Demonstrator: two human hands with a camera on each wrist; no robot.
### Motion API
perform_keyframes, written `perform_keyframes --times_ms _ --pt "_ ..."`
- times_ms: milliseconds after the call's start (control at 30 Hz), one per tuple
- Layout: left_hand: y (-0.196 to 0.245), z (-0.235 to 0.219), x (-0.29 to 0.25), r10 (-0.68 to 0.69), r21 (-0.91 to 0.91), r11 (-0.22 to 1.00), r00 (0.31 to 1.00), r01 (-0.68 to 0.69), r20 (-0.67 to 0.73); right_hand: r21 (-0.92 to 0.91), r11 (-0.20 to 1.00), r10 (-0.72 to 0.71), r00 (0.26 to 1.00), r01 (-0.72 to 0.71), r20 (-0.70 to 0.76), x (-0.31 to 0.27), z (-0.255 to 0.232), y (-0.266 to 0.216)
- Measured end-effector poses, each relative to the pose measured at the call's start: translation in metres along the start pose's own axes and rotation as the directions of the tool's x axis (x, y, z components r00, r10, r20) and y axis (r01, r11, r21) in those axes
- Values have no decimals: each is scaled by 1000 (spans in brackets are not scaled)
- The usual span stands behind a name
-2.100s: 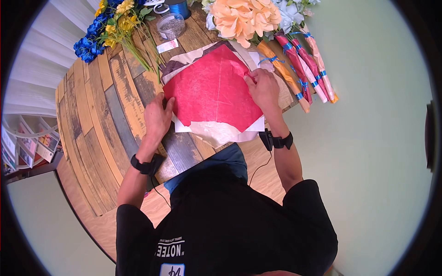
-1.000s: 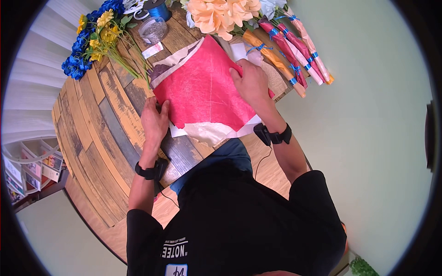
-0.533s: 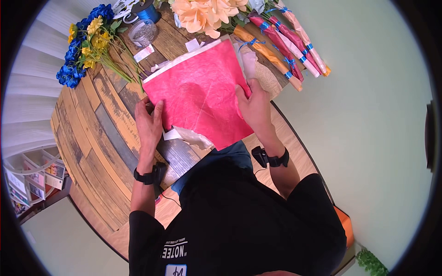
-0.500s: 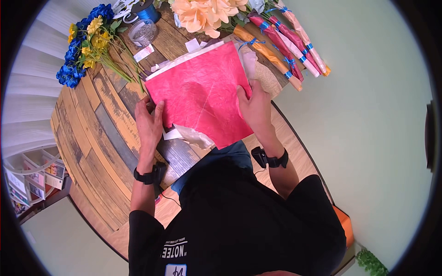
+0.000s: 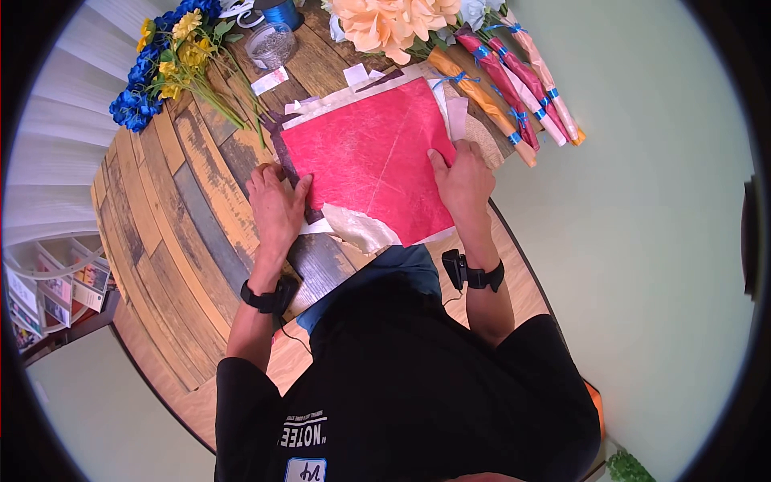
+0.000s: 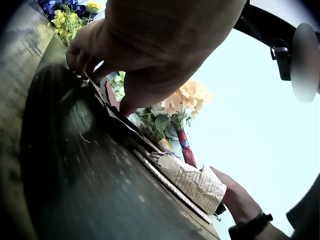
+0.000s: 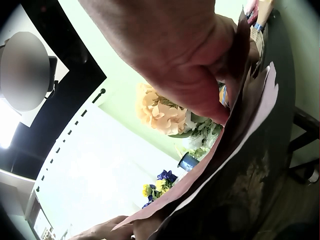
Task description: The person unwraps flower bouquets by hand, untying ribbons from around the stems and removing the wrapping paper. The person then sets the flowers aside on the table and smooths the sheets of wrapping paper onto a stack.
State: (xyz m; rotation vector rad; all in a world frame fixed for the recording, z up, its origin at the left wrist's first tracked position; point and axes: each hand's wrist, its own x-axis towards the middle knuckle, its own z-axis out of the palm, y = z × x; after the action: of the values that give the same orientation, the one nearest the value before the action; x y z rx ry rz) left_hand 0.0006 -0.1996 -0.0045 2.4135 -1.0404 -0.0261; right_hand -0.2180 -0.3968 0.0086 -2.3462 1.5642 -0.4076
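Note:
A large sheet of red wrapping paper [image 5: 365, 161] lies over a stack of other sheets. Below it show a dark sheet [image 5: 284, 149] at the left, a cream sheet [image 5: 357, 227] with a ragged near edge, and a pale lilac sheet [image 5: 457, 116] at the right. My left hand [image 5: 277, 210] grips the stack's left edge, its thumb on the red paper's border. At the opposite side my right hand [image 5: 466, 189] pinches the red sheet, thumb on top and the other fingers partly hidden. In the right wrist view the right hand [image 7: 175, 55] holds layered paper edges.
Blue and yellow flowers [image 5: 173, 64] lie at the back left of the wooden table [image 5: 173, 241]. Behind the papers are a clear tub of small metal pieces [image 5: 271, 46], a blue ribbon spool [image 5: 281, 13] and peach flowers [image 5: 393, 24]. Paper-wrapped stems [image 5: 482, 104] overhang the right edge.
The red sheet first turned and bulged between my hands. Now it lies flatter, squared more closely with the sheets below. Both hands keep their places at its sides.

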Motion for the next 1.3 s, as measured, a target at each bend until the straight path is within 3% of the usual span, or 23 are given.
perform_keyframes --times_ms 100,333,400,533,733,800,933,1133,1200,1300 --pt "2 -2 1 -20 -16 1000 999 20 35 46 993 -105 987 112 -125 0 10 3" --pt "-3 -3 -5 46 -35 998 999 -45 15 114 984 -127 989 135 -70 13 -15 2" --pt "-3 -4 -7 95 -6 995 995 -95 17 82 969 -221 967 232 -123 28 -19 8" --pt "-7 -6 -7 112 -15 994 994 -112 1 -12 971 -239 968 239 -76 41 -26 15" --pt "-7 -7 -10 163 35 986 986 -164 29 27 971 -233 967 237 -102 27 -7 31" --pt "-7 -8 -11 187 45 981 982 -188 20 4 947 -313 927 320 -209 36 -8 31" --pt "-3 -9 -13 137 50 989 989 -140 54 -23 928 -370 917 371 -147 47 -5 31" --pt "-1 -9 -21 136 26 990 989 -138 57 -2 947 -320 941 322 -114 37 -3 20" --pt "-2 -8 -21 111 -4 994 993 -111 41 64 975 -207 975 212 -80 36 -3 17" --pt "-6 -8 -23 80 -24 997 995 -79 56 82 982 -165 982 173 -89 36 -1 21"
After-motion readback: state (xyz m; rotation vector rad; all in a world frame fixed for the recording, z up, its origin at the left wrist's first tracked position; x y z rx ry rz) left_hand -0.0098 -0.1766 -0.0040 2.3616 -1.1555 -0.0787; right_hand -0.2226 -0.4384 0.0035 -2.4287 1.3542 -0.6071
